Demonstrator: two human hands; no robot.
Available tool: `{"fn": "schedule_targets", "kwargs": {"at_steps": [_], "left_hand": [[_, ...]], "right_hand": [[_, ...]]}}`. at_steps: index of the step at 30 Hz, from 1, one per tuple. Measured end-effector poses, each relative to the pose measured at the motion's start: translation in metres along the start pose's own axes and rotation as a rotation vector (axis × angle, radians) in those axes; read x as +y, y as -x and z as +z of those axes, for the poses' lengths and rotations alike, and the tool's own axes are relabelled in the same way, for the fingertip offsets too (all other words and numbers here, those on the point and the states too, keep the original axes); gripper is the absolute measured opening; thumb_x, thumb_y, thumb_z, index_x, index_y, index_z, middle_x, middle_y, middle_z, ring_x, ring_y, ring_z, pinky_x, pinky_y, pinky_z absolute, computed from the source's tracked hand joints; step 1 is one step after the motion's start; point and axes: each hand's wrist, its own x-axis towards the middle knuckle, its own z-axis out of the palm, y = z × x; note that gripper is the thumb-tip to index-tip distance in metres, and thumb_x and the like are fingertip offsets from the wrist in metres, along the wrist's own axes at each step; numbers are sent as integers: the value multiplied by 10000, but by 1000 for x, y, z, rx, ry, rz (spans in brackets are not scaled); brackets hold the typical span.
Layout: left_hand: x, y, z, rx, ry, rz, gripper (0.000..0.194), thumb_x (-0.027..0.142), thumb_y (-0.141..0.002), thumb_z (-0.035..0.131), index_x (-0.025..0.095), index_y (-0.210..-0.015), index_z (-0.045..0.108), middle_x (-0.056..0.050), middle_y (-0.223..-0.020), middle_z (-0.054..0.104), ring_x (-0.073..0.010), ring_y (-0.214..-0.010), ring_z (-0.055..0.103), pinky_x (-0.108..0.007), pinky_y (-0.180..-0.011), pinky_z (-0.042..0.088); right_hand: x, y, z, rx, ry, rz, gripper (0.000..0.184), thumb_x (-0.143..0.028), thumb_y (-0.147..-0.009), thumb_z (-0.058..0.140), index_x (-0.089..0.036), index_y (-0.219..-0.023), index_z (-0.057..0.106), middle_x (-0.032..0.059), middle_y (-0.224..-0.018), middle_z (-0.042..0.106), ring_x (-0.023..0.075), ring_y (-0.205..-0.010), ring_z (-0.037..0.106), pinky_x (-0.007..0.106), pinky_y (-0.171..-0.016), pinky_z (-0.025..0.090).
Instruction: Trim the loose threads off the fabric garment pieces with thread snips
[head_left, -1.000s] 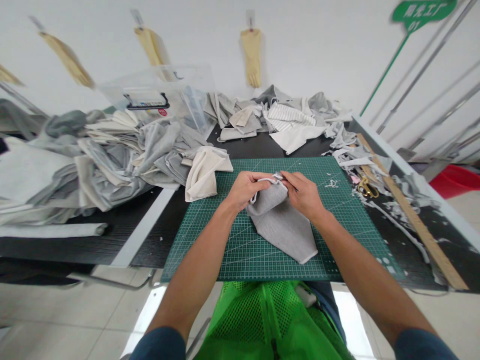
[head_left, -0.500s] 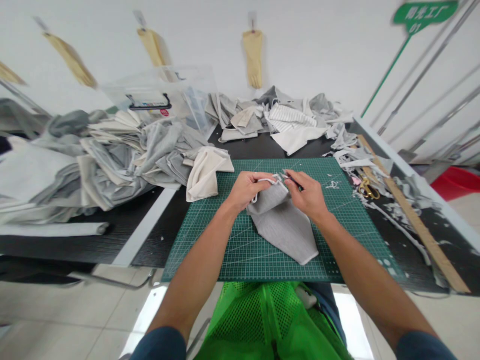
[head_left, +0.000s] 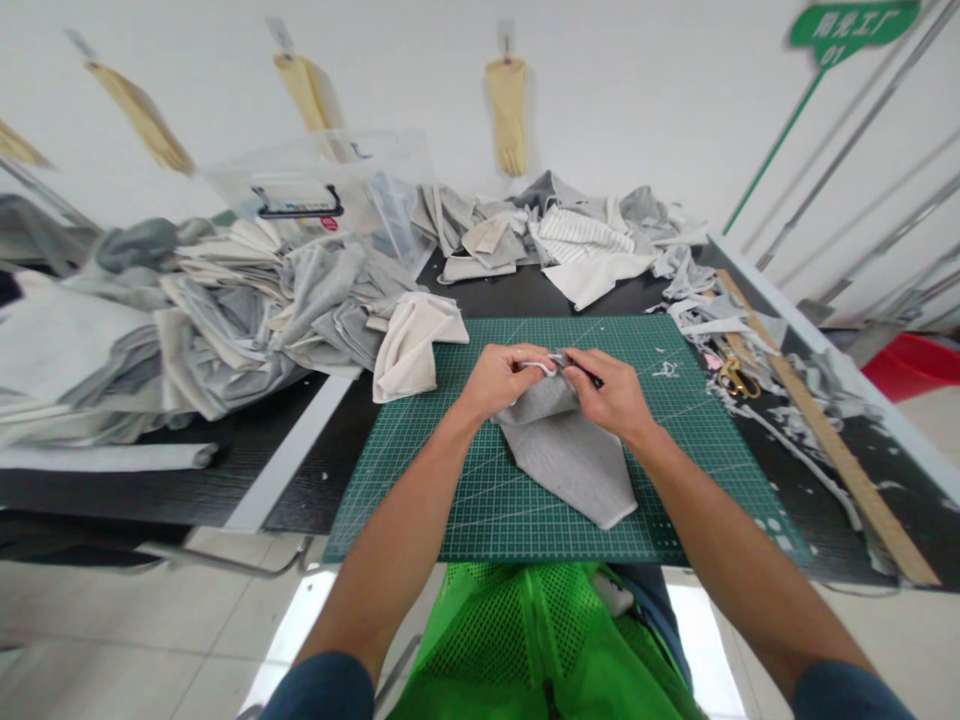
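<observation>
A piece of grey fabric (head_left: pixel 574 455) with a pale edge lies partly folded over in front of me, its lower corner flat on the green cutting mat (head_left: pixel 420 500). My left hand (head_left: pixel 502 380) pinches the fabric's raised white edge between thumb and fingers. Close against it, my right hand (head_left: pixel 606 388) is closed on a small dark-handled tool (head_left: pixel 597 380) with a metal tip. That tip meets the white edge between the two hands; fingers hide most of the tool, so its exact kind is unclear.
Heaped grey and cream cloth (head_left: pixel 322 290) covers the left side, before a clear plastic bin (head_left: pixel 300 190). More cloth (head_left: pixel 577 235) lies at the back. On the right are gold-handled scissors (head_left: pixel 735 380), a wooden ruler (head_left: pixel 832 440) and fabric scraps (head_left: pixel 806 425). White snippets (head_left: pixel 665 369) dot the mat.
My right hand has moved slightly left, bringing the tool's tip onto the white edge by my left fingertips. The fabric's lower part has stayed in place.
</observation>
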Motion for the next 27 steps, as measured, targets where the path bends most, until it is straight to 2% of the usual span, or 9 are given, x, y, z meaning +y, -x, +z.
{"fn": "schedule_targets", "kwargs": {"at_steps": [8, 16, 19, 27], "left_hand": [[0, 1, 2, -10, -41, 36, 174, 196, -803, 672, 212, -863, 835, -70, -1077, 815, -223, -1045, 753, -365, -1032, 548], [1, 0, 2, 1, -100, 58, 186, 171, -801, 657, 212, -852, 830, -61, -1043, 820, -212, -1025, 757, -353, -1012, 557], [1, 1, 2, 11, -125, 81, 188, 154, -802, 653, 209, -848, 826, -60, -1039, 820, -206, -1013, 759, -343, -995, 565], [-4, 1, 4, 38, -193, 146, 218, 112, -824, 627, 210, -843, 821, -54, -1025, 819, -194, -1009, 759, -340, -987, 570]], "right_hand": [[-1, 0, 0, 0, 9, -35, 296, -345, -1034, 537, -213, -1193, 748, 92, -1011, 777, 225, -904, 720, 350, -803, 561], [5, -1, -2, 76, -9, 47, 269, -351, -1013, 563, -228, -1146, 762, 74, -993, 782, 229, -890, 719, 365, -819, 564], [7, -2, -5, 50, 5, 49, 260, -339, -994, 584, -228, -1152, 758, 75, -1017, 782, 237, -921, 720, 369, -826, 561], [2, -1, -6, -39, 55, 10, 252, -299, -976, 588, -190, -1128, 757, 79, -950, 768, 225, -850, 701, 347, -763, 530]]}}
